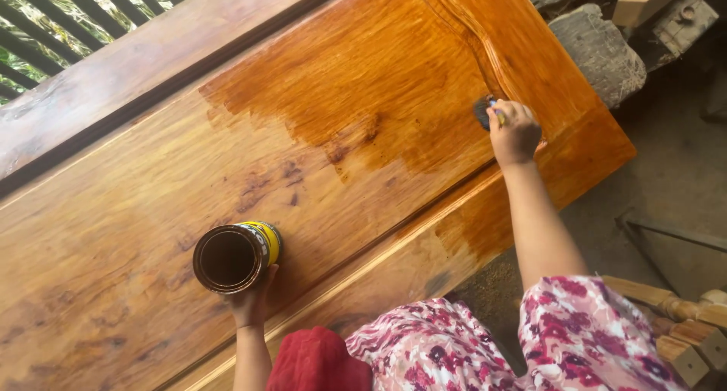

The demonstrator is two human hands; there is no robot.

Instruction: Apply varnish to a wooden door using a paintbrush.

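My right hand (515, 132) is closed around a paintbrush (483, 111), whose dark bristles press on the large wooden panel (136, 209) near its far right end. The wood there is wet, glossy orange; the left part is duller and paler. My left hand (252, 299) grips the side of an open round tin (233, 256) with a yellow label. The tin stands on the dull part of the panel near its front edge, and dark brown liquid shows inside it.
A second dark plank (129, 73) lies along the back, with slatted railing (45, 20) behind it. Grey stone blocks (598, 50) and timber offcuts (644, 1) sit at top right. Turned wooden legs (681, 315) lie at lower right on the concrete floor (681, 171).
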